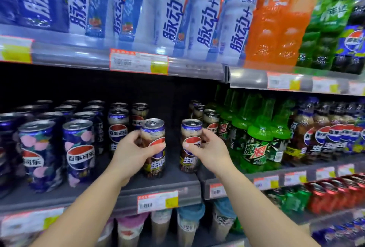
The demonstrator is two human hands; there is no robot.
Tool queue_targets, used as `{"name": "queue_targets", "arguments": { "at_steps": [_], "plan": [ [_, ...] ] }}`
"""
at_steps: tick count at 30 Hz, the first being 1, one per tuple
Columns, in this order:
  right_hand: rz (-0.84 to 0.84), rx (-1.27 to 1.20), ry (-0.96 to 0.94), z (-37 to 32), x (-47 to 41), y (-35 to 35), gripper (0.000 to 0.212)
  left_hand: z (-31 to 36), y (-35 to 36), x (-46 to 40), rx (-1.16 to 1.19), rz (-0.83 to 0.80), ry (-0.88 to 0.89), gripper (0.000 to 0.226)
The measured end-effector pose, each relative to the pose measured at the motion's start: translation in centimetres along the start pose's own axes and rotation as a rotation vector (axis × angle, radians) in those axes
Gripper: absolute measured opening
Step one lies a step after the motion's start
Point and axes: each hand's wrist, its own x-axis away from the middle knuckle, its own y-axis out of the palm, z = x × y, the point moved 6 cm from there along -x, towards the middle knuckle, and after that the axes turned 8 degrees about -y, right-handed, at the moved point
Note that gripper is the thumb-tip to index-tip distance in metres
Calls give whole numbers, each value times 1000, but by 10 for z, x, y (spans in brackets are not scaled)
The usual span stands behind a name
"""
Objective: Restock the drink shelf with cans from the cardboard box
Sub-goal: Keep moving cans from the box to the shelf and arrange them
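My left hand (134,150) grips a tall brown-and-blue cola can (155,165) that stands near the front of the grey middle shelf (158,187). My right hand (205,148) grips a second matching can (189,163) just to its right, also upright on the shelf. Behind them, more of the same cans (118,126) stand in rows, with a dark gap between the two rows. The cardboard box is not in view.
Dark blue floral cola cans (79,148) fill the shelf's left side. Green soda bottles (256,144) and cola bottles (325,138) crowd the right. Large bottles (169,13) line the shelf above; cups and red cans (335,193) sit below.
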Motion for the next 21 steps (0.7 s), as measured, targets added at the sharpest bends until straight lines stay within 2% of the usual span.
{"name": "queue_targets", "arguments": {
  "at_steps": [2,4,6,9,13,18,21],
  "plan": [
    [-113,150,80,24,5,4,38,3,-2,1,17,33,-5,31],
    [-240,408,160,43,12,7,31,8,-5,4,30,56,0,32],
    [-266,575,177,49,12,5,31,11,-8,8,53,60,16,34],
    [-241,537,145,47,3,9,28,10,-12,15,57,63,19,42],
    [-222,549,93,48,-13,16,23,8,-19,20,55,89,19,30],
    [-241,622,122,51,-29,18,32,4,-29,19,59,99,11,53],
    [-255,660,142,53,-34,20,38,3,-31,19,64,94,18,52]
  ]
}}
